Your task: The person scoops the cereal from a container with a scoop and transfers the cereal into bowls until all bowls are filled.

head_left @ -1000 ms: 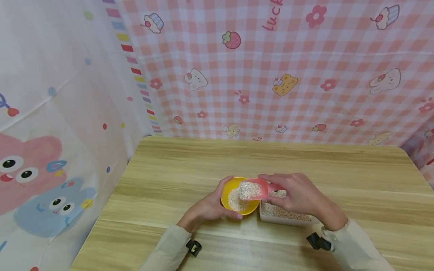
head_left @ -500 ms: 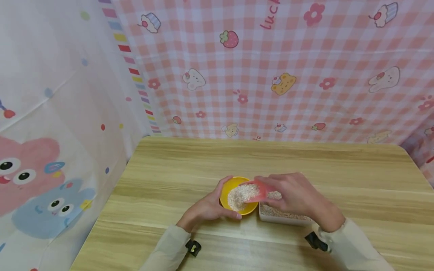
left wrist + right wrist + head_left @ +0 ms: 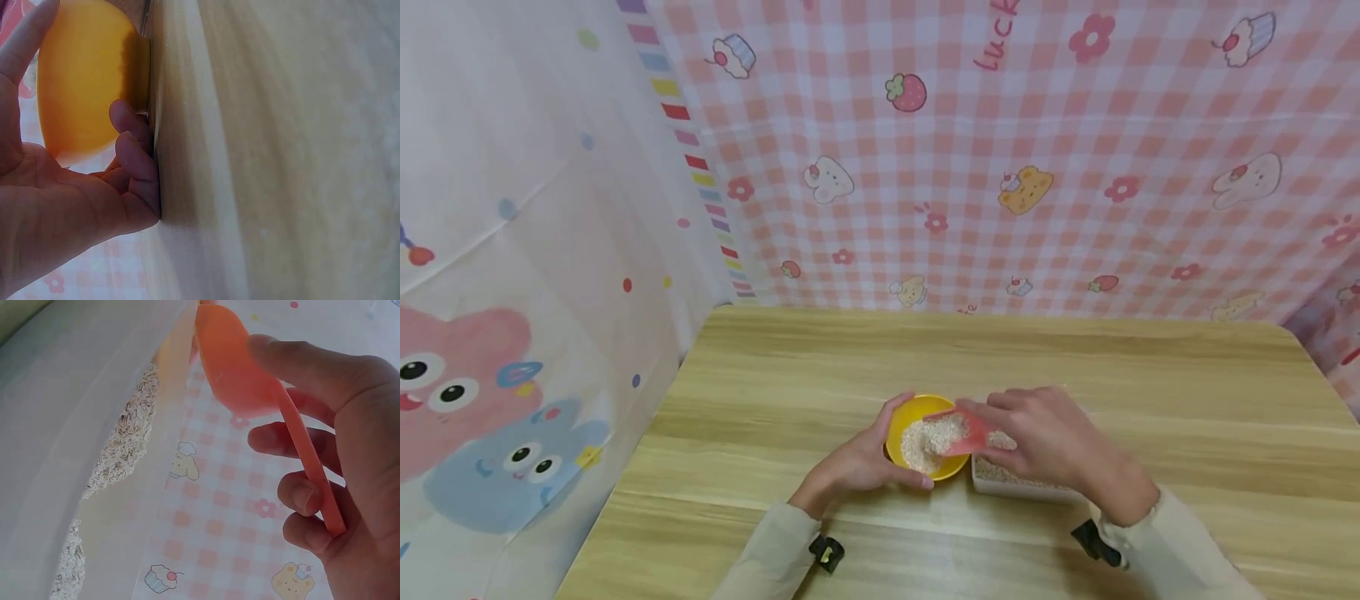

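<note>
A yellow bowl stands on the table, partly filled with pale oat flakes. My left hand holds it from the left, thumb on the near side and fingers round the far side. In the left wrist view the bowl's outer wall shows, with some fingers curled low beside its base. My right hand grips a pink scoop by its handle; the right wrist view shows fingers wrapped round that handle. The scoop, loaded with flakes, is tilted over the bowl's right side, its lip near the heap.
A white rectangular container of flakes stands just right of the bowl, partly hidden under my right hand. Wood-grain table extends around them. A pink checked cloth hangs behind, and a white printed cloth on the left.
The scoop has moved slightly left and down and tipped further toward the bowl, its flakes now meeting the heap. My left hand and the bowl have stayed in place.
</note>
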A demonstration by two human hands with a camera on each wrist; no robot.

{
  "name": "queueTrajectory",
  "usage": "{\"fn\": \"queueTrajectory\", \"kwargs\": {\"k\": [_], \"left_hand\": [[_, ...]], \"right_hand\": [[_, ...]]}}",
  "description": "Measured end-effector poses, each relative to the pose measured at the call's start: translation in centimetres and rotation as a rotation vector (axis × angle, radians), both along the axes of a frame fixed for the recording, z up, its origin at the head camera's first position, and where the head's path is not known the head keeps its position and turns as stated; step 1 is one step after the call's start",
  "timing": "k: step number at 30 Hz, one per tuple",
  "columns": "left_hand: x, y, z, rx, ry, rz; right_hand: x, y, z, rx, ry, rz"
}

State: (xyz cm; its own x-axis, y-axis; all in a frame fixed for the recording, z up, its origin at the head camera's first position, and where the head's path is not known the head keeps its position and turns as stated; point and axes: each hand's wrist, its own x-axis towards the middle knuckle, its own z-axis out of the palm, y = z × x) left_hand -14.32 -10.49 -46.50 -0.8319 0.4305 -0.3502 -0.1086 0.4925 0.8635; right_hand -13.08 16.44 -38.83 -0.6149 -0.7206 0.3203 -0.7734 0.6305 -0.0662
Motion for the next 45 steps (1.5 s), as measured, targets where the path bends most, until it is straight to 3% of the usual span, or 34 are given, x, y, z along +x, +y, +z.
{"fn": "queueTrajectory", "kwargs": {"k": [8, 16, 22, 29, 38, 45], "left_hand": [[0.1, -0.1, -0.1, 0.002, 0.023, -0.003], [0.4, -0.1, 0.0, 0.012, 0.034, -0.005], [0.8, -0.1, -0.4, 0.005, 0.043, 0.007], [0.5, -0.1, 0.0, -0.001, 0.037, 0.004], [-0.1, 0.1, 0.0, -0.010, 0.057, -0.011], [0.3, 0.1, -0.1, 0.005, 0.091, -0.020]], "right_hand": [[0.3, -0.4, -0.2, -0.003, 0.198, 0.070], [0.7, -0.8, -0.3, 0.052, 0.388, 0.083], [1.1, -0.8, -0.7, 0.029, 0.463, 0.105], [1.1, 0.6, -0.1, -0.027, 0.445, 0.071], [1.9, 4.2, 0.8, -0.122, 0.315, -0.012], [2.9, 6.7, 0.3, -0.077, 0.213, -0.080]]}}
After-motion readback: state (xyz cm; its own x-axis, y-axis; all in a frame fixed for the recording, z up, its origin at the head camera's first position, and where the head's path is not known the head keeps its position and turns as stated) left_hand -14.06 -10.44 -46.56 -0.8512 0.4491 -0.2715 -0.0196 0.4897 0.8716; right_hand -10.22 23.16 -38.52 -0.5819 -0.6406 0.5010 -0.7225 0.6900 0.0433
